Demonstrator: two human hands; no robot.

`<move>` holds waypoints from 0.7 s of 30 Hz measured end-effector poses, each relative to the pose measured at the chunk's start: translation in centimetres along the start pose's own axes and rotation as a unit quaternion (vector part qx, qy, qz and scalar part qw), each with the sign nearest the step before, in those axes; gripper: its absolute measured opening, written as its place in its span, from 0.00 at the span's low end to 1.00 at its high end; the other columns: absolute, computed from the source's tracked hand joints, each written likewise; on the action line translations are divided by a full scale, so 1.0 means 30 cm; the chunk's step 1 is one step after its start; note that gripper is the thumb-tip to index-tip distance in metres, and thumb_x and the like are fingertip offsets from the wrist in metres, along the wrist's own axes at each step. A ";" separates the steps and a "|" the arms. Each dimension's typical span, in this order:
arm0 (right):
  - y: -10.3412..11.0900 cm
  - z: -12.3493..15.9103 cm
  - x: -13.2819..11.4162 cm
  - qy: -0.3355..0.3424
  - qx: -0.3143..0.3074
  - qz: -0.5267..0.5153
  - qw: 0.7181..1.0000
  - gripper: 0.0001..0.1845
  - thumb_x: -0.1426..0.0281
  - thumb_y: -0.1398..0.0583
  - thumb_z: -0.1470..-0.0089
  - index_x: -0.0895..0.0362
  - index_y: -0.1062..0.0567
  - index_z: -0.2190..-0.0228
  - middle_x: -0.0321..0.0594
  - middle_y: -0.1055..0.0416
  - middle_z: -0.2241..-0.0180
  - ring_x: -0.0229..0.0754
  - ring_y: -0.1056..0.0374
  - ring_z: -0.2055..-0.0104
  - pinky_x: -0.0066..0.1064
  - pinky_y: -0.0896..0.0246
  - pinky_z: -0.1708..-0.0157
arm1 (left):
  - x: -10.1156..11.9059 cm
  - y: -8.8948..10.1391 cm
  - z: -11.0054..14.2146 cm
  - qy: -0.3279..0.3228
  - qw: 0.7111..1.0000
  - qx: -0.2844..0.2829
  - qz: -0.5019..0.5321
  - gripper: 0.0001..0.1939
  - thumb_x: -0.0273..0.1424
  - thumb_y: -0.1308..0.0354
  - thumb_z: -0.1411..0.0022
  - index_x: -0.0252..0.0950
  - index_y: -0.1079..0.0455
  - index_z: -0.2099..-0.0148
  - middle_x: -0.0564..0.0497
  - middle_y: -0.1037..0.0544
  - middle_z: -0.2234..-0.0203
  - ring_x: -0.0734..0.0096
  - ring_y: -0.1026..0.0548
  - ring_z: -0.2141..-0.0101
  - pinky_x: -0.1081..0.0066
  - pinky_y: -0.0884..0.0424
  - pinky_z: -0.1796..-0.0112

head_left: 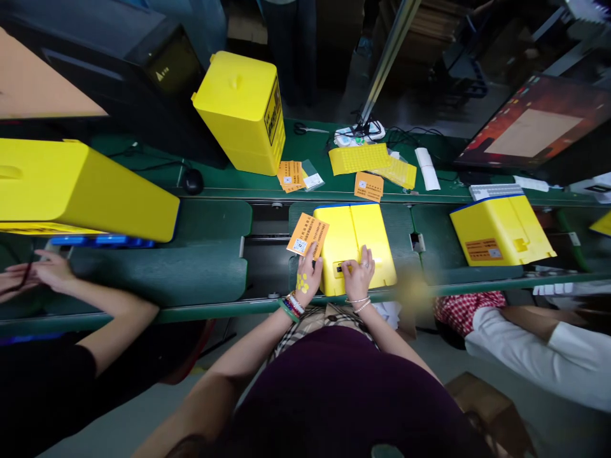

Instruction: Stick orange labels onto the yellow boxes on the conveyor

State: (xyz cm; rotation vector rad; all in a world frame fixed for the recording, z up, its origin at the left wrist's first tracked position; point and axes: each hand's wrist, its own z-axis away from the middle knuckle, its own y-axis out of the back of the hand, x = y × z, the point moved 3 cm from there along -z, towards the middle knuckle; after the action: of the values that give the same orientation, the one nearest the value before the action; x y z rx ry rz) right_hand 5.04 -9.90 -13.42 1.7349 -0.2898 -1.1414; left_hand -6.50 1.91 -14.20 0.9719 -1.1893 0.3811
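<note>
A yellow plastic box (pixel 367 229) with a blue edge lies in front of me on the green line. My left hand (pixel 308 277) rests along its left side, fingers closed on an orange printed label (pixel 305 234) with a QR code. Yellow round dots stick to the back of that hand. On the box's near part, my right hand (pixel 360 275) has thumb and forefinger pinched together beside a small dark recess (pixel 340 268). Whatever is between those fingertips is too small to make out.
Beyond the box lie more orange labels (pixel 368 186), yellow dot sheets (pixel 360 159), scissors (pixel 305 129) and a power strip (pixel 358 135). A tall yellow bin (pixel 238 114) stands behind. Co-workers sit on both sides, with yellow boxes at left (pixel 119 191) and right (pixel 501 229).
</note>
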 end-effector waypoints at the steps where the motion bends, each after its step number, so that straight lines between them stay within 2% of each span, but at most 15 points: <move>1: -0.004 0.000 -0.001 0.001 0.003 0.006 1.000 0.10 0.68 0.43 0.42 0.57 0.24 0.71 0.45 0.55 0.32 0.53 0.66 0.30 0.57 0.65 0.37 | -0.004 0.001 -0.003 0.000 1.000 -0.002 0.001 0.28 0.42 0.57 0.31 0.37 0.45 0.33 0.43 0.39 0.36 0.58 0.43 0.36 0.56 0.45 0.37; 10: 0.001 0.006 -0.003 0.043 0.015 0.067 0.997 0.13 0.68 0.46 0.39 0.57 0.22 0.69 0.49 0.52 0.33 0.53 0.62 0.31 0.56 0.60 0.38 | -0.046 0.011 -0.015 0.010 1.000 -0.001 0.011 0.28 0.43 0.57 0.31 0.38 0.46 0.33 0.43 0.39 0.36 0.57 0.43 0.36 0.56 0.46 0.37; 21: 0.021 0.032 -0.009 0.120 0.003 0.135 0.984 0.12 0.69 0.46 0.38 0.54 0.22 0.63 0.49 0.47 0.35 0.52 0.57 0.32 0.56 0.57 0.39 | -0.038 0.060 -0.040 0.019 1.000 0.019 -0.005 0.27 0.40 0.56 0.31 0.37 0.45 0.33 0.43 0.38 0.37 0.58 0.42 0.37 0.58 0.44 0.38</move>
State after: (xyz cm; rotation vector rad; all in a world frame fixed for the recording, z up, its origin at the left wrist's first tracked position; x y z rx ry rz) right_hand 4.32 -10.61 -12.80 1.7556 -0.3681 -0.7293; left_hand -7.48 4.12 -14.52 0.9995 -1.1460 0.4131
